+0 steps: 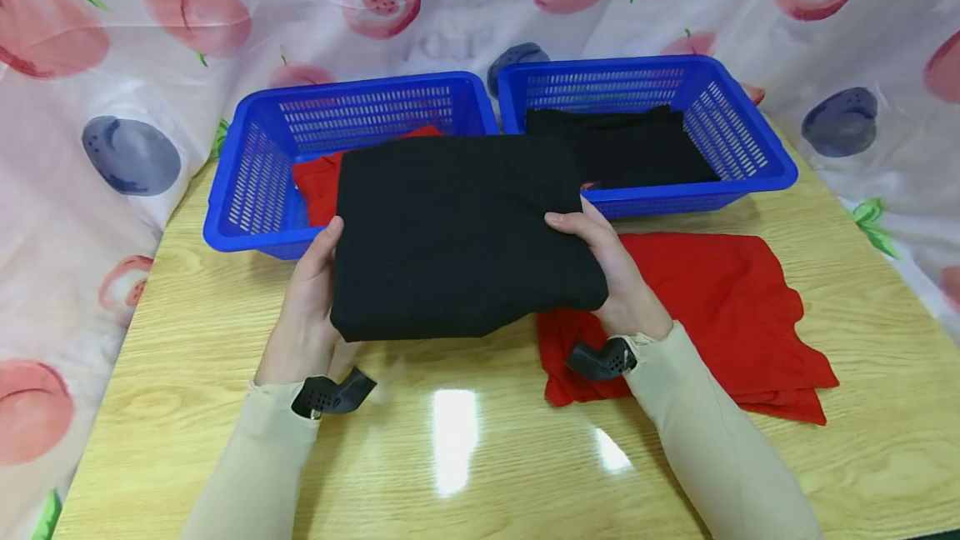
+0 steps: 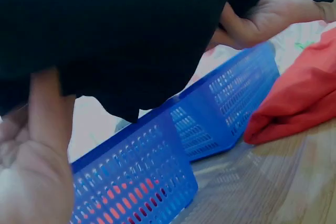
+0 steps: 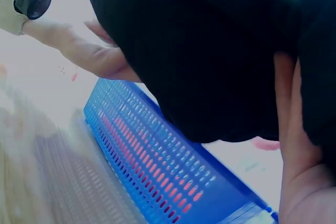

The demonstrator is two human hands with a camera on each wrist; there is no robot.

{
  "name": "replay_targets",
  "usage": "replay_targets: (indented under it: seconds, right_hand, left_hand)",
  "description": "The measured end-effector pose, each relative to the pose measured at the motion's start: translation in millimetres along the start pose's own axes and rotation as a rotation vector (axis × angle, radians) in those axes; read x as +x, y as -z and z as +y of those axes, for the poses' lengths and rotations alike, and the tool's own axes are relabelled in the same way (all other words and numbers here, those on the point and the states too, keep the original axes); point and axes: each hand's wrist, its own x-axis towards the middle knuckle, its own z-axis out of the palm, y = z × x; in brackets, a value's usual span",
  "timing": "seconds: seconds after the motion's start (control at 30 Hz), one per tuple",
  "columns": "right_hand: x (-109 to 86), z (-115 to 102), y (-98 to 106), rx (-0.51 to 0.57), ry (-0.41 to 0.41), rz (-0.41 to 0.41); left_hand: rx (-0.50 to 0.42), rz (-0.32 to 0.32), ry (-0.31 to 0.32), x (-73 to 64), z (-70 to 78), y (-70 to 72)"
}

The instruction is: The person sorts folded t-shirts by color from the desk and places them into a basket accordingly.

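Note:
A folded black cloth (image 1: 457,236) is held up between both hands, above the table and overlapping the near parts of two blue baskets in the head view. My left hand (image 1: 306,315) grips its left edge, thumb up along the side and the other fingers underneath. On the opposite edge my right hand (image 1: 626,282) holds it with the thumb on top and fingers below. The cloth's underside (image 2: 131,66) sags between the hands in the left wrist view. Beneath and beside the right forearm lies a folded red cloth (image 1: 705,307).
The left blue basket (image 1: 251,165) contains red cloth (image 1: 321,182). In the right blue basket (image 1: 738,123) lies folded black cloth (image 1: 637,148). Both stand at the back of the wooden table (image 1: 187,340), before a fruit-patterned curtain (image 1: 300,15).

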Motion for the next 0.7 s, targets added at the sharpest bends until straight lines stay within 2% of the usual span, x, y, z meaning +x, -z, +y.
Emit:
replay_targets:
  seconds: [0.13, 0.3, 0.43, 0.5, 0.6, 0.7]
  right_hand:
    - [0.7, -1.0, -3.1, -0.05, 0.051, -0.003]
    - [1.3, -0.7, -5.4, -0.047, 0.083, 0.002]
    - [-0.6, -0.7, -4.6, -0.007, 0.08, 0.017]
    - [-1.2, -1.3, -4.1, 0.013, 0.081, 0.011]
    - [-0.9, -1.8, -3.6, 0.014, 0.094, -0.013]
    - [0.6, -2.1, -4.5, 0.03, 0.11, -0.05]
  left_hand:
    - [0.103, -0.025, 0.016, -2.2, -5.1, 1.5]
    - [0.234, -0.084, 0.104, -4.9, -9.7, 3.8]
    - [0.284, -0.084, 0.171, -6.1, -10.6, 1.4]
    - [0.288, -0.081, 0.187, -5.6, -9.9, -1.0]
    - [0.255, -0.06, 0.169, -4.5, -7.7, -4.9]
    - [0.182, 0.02, 0.144, -4.6, -5.5, -8.8]
